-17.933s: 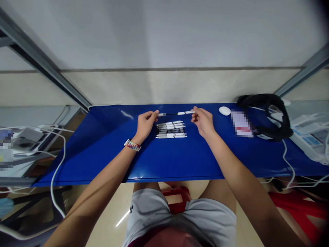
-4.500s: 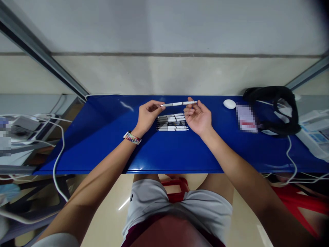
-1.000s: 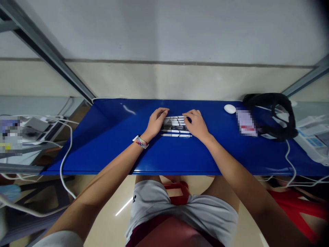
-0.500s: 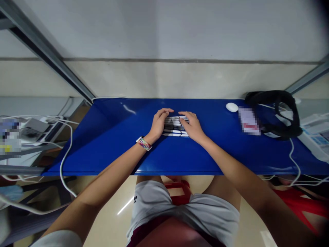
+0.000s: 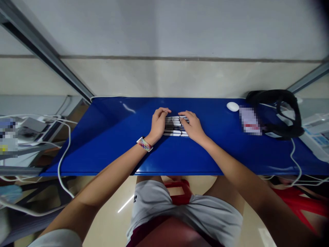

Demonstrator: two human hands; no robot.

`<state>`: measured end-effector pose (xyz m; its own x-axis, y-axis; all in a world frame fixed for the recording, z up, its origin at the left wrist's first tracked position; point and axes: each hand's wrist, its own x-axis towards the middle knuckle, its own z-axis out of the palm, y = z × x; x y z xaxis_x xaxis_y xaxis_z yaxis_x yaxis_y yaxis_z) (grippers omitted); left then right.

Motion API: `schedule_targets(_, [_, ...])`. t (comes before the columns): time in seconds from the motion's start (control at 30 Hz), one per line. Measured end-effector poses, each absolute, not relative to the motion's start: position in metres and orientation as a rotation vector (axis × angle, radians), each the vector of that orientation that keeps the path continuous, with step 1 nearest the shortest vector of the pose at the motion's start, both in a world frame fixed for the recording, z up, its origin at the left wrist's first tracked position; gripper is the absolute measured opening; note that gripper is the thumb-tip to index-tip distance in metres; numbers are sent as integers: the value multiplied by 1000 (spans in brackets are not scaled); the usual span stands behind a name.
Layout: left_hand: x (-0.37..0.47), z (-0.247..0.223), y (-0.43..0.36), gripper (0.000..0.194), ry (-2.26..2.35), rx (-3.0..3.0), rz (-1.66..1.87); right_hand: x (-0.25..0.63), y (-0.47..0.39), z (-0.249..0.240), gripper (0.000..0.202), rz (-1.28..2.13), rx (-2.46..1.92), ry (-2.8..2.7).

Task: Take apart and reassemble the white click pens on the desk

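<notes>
Several slim white marker pens (image 5: 175, 132) with dark bands lie side by side on the blue table (image 5: 113, 144), between my two hands. My left hand (image 5: 157, 124) cups their left ends, its fingers curled round the far side. At the right ends my right hand (image 5: 192, 125) holds them, the thumb lying over the pens and the fingers bent along the far edge. Both palms hide the pen ends. A multicoloured woven band (image 5: 145, 144) circles my left wrist.
On the right of the table are a white computer mouse (image 5: 232, 106), a blurred-out pale card (image 5: 250, 120) and a black headset strap (image 5: 295, 113). White cables (image 5: 65, 154) hang at the left edge. A wall (image 5: 159, 75) rises behind the table.
My left hand's fingertips have drawn slightly back to the left. The pens and my right hand look almost the same; the view has shifted a little.
</notes>
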<state>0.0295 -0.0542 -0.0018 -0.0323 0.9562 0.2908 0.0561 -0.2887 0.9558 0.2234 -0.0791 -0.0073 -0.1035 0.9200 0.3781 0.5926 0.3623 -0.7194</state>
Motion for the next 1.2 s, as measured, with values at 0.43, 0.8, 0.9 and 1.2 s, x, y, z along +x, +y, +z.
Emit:
schedule_targets(0.43, [22, -9, -38, 23, 1131, 1359, 1480, 230, -88, 12, 15, 432, -976, -2045])
schedule_targets(0.8, [17, -1, -38, 22, 1157, 1284, 1462, 228, -101, 18, 15, 562, -806, -2336])
schedule_targets(0.9, [17, 0, -38, 23, 1169, 1296, 1460, 229, -100, 21, 13, 558, -827, -2325])
schedule_targets(1.2, [17, -2, -36, 20, 1157, 1294, 1450, 233, -100, 23, 11, 483, -893, -2362])
